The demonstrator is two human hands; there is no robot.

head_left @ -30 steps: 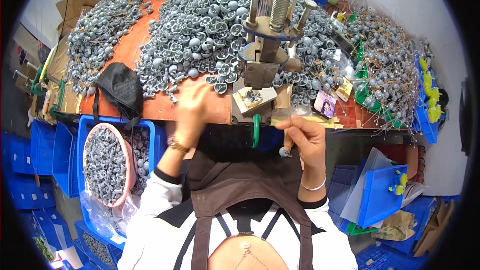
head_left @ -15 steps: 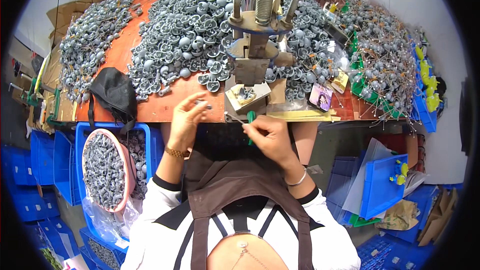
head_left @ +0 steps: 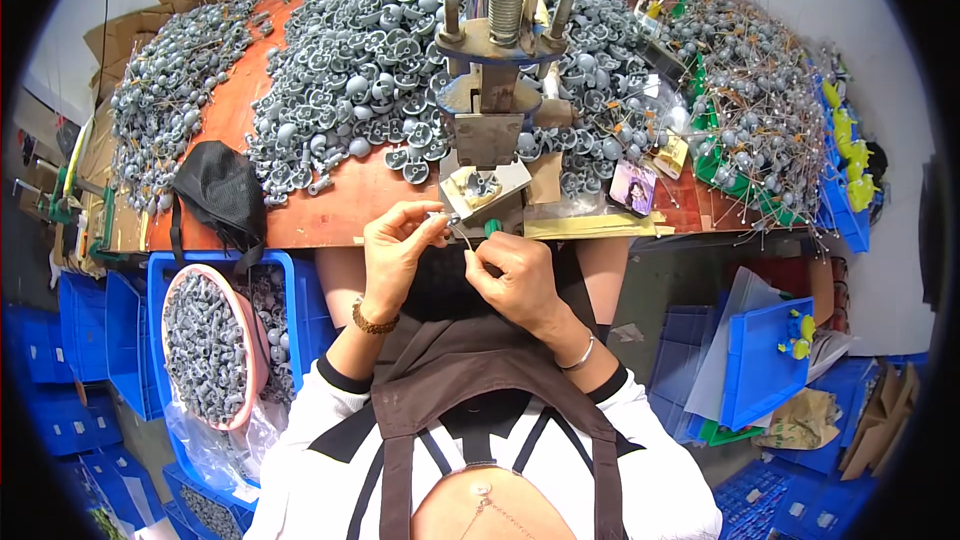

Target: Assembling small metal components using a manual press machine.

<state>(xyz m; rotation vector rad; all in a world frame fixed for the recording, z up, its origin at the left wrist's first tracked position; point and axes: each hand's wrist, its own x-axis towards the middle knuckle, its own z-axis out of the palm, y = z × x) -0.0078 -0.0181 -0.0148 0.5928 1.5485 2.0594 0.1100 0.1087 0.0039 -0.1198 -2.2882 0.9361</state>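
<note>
My left hand (head_left: 396, 250) is closed in a pinch on a small grey part (head_left: 437, 219), mostly hidden by the fingertips. From the closed fingers of my right hand (head_left: 515, 275) a thin pale wire (head_left: 466, 236) runs up to the left fingertips and seems to meet the grey part. Just beyond the right knuckles a green handle-like piece (head_left: 492, 227) shows; whether the hand touches it I cannot tell. Beyond both hands, a metal block (head_left: 510, 183) with a grey part (head_left: 485, 184) seated in it sits under the head of a press (head_left: 487, 137).
Grey half-shell parts (head_left: 350, 70) are heaped behind the press. Wired grey parts (head_left: 765, 120) pile up at right, more (head_left: 180, 90) at left. A black mesh bag (head_left: 220, 190) lies by the table edge. A pink tub (head_left: 250, 340) of small parts stands in a blue crate (head_left: 312, 300).
My left hand has moved right and its loosely spread fingers have closed into a pinch beside the wire. The right hand has shifted slightly left, and the wire points up more steeply.
</note>
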